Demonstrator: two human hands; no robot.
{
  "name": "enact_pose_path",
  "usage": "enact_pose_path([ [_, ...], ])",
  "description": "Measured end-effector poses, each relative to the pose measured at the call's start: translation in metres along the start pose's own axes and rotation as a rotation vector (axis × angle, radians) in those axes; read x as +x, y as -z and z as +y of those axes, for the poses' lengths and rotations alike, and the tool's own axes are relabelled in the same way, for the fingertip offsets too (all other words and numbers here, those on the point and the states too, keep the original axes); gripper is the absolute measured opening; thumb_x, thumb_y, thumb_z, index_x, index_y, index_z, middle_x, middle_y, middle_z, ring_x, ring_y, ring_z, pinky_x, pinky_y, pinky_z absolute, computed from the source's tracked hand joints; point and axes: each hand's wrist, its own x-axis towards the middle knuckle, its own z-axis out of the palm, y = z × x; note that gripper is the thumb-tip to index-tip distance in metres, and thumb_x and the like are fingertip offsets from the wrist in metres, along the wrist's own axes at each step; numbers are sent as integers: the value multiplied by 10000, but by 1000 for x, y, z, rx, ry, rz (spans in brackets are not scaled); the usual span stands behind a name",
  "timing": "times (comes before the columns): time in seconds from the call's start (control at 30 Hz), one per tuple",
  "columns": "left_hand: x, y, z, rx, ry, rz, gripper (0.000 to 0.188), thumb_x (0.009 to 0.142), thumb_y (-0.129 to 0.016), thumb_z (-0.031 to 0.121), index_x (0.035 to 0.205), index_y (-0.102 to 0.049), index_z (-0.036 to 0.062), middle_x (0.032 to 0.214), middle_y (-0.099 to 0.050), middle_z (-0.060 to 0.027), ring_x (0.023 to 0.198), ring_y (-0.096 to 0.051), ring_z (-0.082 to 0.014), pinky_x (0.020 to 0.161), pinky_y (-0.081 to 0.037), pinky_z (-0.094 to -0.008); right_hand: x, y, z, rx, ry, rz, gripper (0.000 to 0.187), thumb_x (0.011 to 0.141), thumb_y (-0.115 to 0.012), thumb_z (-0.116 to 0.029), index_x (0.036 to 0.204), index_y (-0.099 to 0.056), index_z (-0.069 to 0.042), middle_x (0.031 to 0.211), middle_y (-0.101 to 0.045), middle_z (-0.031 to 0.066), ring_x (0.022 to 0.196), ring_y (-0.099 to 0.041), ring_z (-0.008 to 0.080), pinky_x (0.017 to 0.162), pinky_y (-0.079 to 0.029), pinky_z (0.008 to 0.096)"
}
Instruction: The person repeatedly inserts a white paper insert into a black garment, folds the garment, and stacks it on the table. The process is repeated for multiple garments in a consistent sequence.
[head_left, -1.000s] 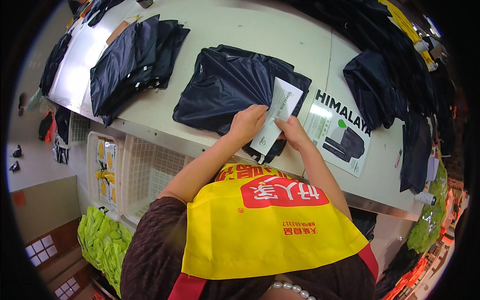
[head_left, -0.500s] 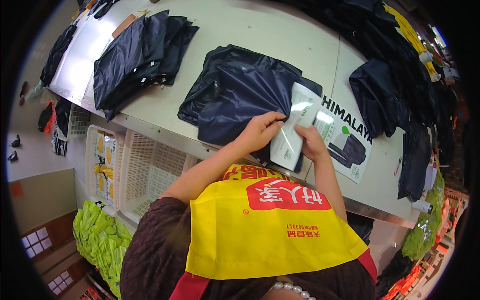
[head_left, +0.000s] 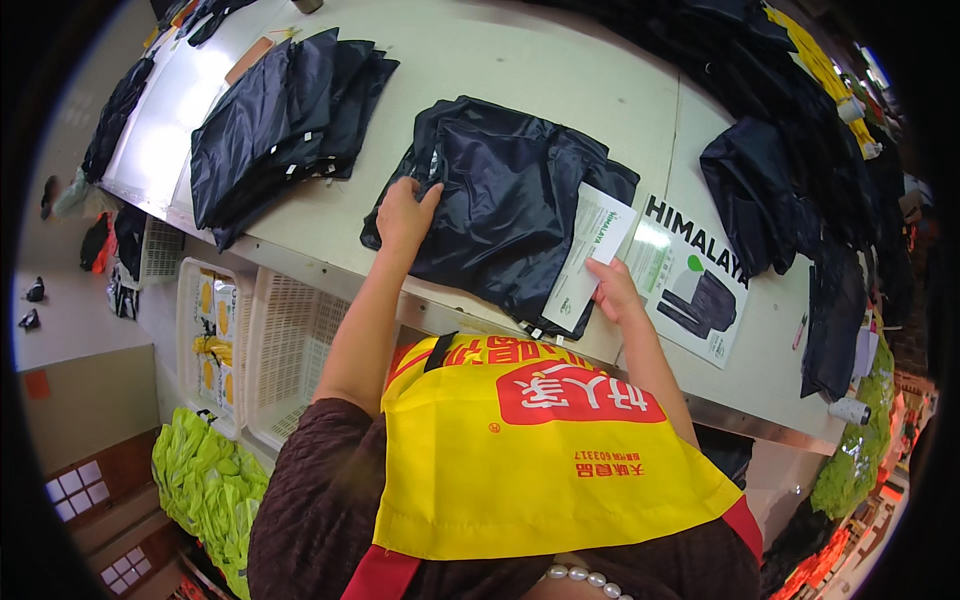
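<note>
A folded dark navy garment [head_left: 505,205] lies on the worktable before me, its shiny cloth creased. At its left edge is my left hand [head_left: 405,218], fingers curled and thumb apart from them, with the cloth between. A long white printed card [head_left: 590,262] rests slantwise over the garment's right front corner. My right hand [head_left: 616,290] pinches the card's right edge, thumb on top; the fingers beneath are mostly hidden. Small white tags show at the garment's front edge.
Several folded dark garments [head_left: 290,125] lie fanned at the left. A printed paper bag [head_left: 700,290] lies right of the card, with loose dark cloth [head_left: 755,195] beyond. Below the table's front edge stand white plastic baskets [head_left: 300,340], beside bright green cloth [head_left: 205,480].
My left hand has left the card's side and moved left to the garment's edge. The card now lies flatter in my right hand, and the garment's upper layer lies differently.
</note>
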Motion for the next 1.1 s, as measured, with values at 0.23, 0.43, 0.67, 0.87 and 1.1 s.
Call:
enact_pose_path([
  [0.23,43,-28,-47,-1093,686,-276,273,867,-524,214,992,-582,-22,898,-641,-147,785,-613,-326,737,-470,-403,0,-4,-2,-95,11,14,276,872,-516,-103,1123,-513,13,1037,-610,122,893,-626,226,761,-530,357],
  [0.43,18,7,-20,302,115,54,213,843,-574,262,914,-577,62,882,-620,-131,790,-572,-358,679,-462,-415,1,2,-5,-32,-64,-35,271,901,-495,-84,1164,-499,-21,1073,-609,111,926,-624,226,788,-528,364],
  [0.67,-64,-49,97,-127,-496,-104,348,740,-676,407,757,-578,74,711,-592,-95,638,-591,-305,569,-464,-397,-3,-1,-8,-50,-55,-78,224,901,-512,-120,1111,-537,-45,996,-638,80,845,-640,179,717,-539,335],
  [0.87,-71,-87,116,177,-544,-361,184,788,-511,225,853,-542,55,823,-644,-164,734,-645,-339,638,-518,-438,-3,2,-2,-251,-55,-13,213,864,-565,-164,1039,-599,-47,913,-649,60,784,-619,159,666,-512,338],
  [1.1,-78,-46,131,-23,-615,-296,184,809,-518,236,740,-503,66,707,-599,-179,648,-583,-396,582,-449,-486,-3,21,-27,-273,-39,-174,264,863,-551,-147,1110,-578,-56,932,-632,40,809,-607,131,693,-508,297],
])
